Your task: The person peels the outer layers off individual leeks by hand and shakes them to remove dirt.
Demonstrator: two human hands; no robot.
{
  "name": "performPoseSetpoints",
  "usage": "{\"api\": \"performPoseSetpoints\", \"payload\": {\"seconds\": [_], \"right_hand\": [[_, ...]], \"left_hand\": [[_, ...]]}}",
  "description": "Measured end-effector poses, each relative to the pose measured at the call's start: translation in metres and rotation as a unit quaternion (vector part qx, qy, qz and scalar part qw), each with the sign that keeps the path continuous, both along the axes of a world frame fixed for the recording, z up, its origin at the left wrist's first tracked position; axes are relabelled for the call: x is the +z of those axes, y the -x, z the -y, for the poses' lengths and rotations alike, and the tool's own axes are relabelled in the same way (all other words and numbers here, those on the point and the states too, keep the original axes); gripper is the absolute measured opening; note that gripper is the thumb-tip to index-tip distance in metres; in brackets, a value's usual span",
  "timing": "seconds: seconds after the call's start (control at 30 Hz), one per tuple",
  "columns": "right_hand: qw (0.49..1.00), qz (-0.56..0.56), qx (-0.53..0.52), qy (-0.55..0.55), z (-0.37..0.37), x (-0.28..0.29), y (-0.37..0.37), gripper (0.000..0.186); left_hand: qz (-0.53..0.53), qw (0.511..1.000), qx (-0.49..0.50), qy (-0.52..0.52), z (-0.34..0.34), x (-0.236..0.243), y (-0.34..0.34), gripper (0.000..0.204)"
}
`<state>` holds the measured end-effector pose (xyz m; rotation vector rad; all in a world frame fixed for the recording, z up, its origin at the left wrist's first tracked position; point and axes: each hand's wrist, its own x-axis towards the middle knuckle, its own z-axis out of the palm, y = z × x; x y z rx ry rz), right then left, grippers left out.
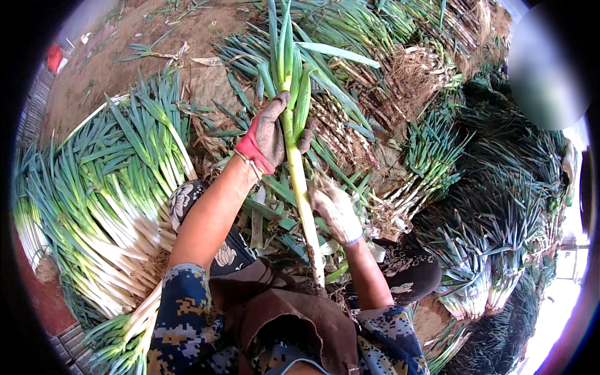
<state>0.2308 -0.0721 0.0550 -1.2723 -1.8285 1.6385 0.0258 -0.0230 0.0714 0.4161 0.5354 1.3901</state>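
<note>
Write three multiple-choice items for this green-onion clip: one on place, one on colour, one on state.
1. Where does the cleaned pile of green onions lie?
A. At the person's left
B. On the lap
C. Behind the right hand

2. What colour is the left glove's cuff?
A. Blue
B. Red
C. Yellow

3. How is the green onion in hand held?
A. Lying on the ground
B. By one hand only
C. By both hands, leaves pointing away

Answers: 1 A, white stalks are stacked left of the left arm. 2 B, the left hand shows a red cuff. 3 C, the left hand grips higher up, the right hand lower down.
</note>
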Motion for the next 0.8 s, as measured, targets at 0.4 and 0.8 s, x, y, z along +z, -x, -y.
{"api": "performPoseSetpoints", "payload": {"seconds": [0.4, 0.8], "right_hand": [[0.861, -0.384, -0.063, 0.327, 0.015, 0.013, 0.048, 0.044], [0.908, -0.200, 0.054, 0.365, 0.034, -0.031, 0.029, 0.021]], "left_hand": [[0.177, 0.972, -0.122, -0.094, 0.001, 0.005, -0.002, 0.057], [0.187, 0.967, -0.145, -0.094, 0.006, 0.018, -0.003, 0.073]]}}
